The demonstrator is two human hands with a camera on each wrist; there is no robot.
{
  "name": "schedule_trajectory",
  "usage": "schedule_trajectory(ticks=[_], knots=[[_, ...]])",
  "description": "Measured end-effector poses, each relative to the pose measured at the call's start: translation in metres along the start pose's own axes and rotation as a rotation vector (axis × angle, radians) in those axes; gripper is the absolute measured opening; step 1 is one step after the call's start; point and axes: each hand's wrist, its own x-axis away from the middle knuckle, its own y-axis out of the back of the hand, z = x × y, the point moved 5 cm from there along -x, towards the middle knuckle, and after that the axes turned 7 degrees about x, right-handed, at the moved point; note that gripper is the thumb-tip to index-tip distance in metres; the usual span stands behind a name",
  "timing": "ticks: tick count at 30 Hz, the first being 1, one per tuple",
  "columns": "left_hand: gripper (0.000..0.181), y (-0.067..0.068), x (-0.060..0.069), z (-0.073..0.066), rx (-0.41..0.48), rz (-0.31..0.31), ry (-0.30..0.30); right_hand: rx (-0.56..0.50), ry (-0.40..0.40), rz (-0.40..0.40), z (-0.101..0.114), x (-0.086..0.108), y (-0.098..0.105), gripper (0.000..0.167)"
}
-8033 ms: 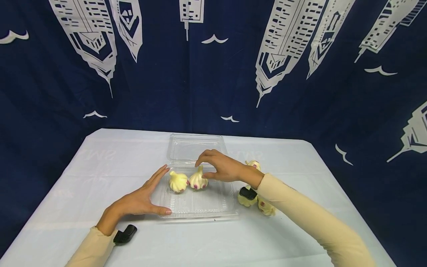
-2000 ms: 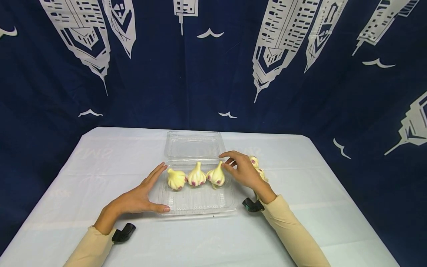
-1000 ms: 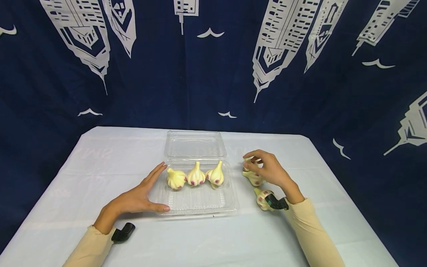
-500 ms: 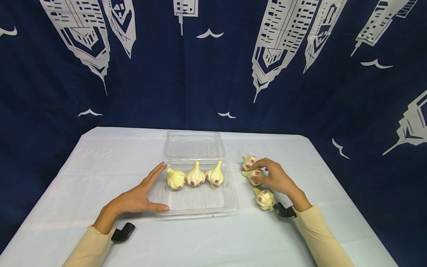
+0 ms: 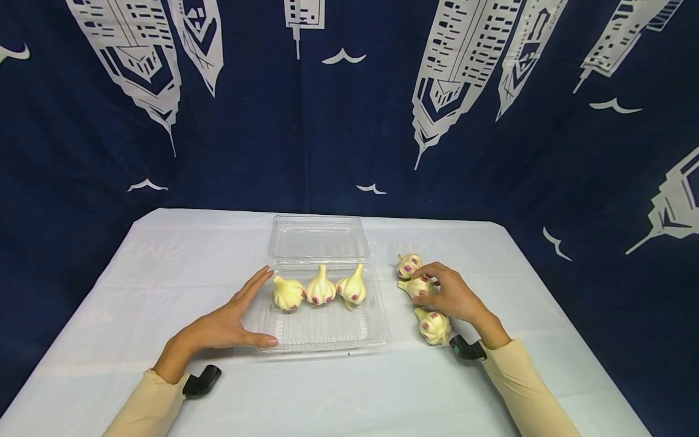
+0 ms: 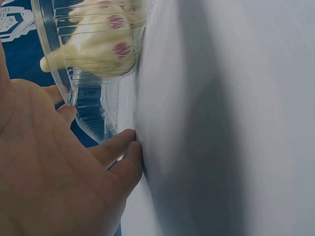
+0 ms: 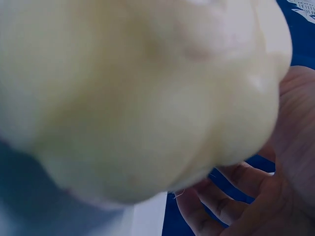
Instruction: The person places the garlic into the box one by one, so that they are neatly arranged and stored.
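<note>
Three garlic bulbs (image 5: 321,290) sit side by side in a clear plastic container (image 5: 327,331), lined up along its far half, with the hinged lid (image 5: 319,238) lying flat behind. Left hand (image 5: 225,326) is spread wide at the container's left edge, fingers pretty straight, thumb down by the near corner. Right hand (image 5: 452,295) has its fingers and thumb curled around the middle loose bulb (image 5: 416,287), which is on its side on the tabletop (image 5: 338,394), stem pointing left. Far loose bulb (image 5: 409,266) is just beyond that, near loose bulb (image 5: 434,328) is by the wrist. Navy skyline-print cloth (image 5: 246,152) hangs behind.
</note>
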Motion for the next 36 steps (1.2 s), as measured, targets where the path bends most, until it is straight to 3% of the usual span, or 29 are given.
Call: schedule_trajectory(ticks=[23,36], knots=[[0.128,0.001,0.001,-0.001,-0.001,-0.001,0.006,-0.025,0.037,-0.034,0.011,0.005,0.012,0.037],[0.127,0.000,0.001,-0.001,-0.001,0.001,0.009,-0.037,0.067,-0.017,0.024,0.003,0.019,0.044]])
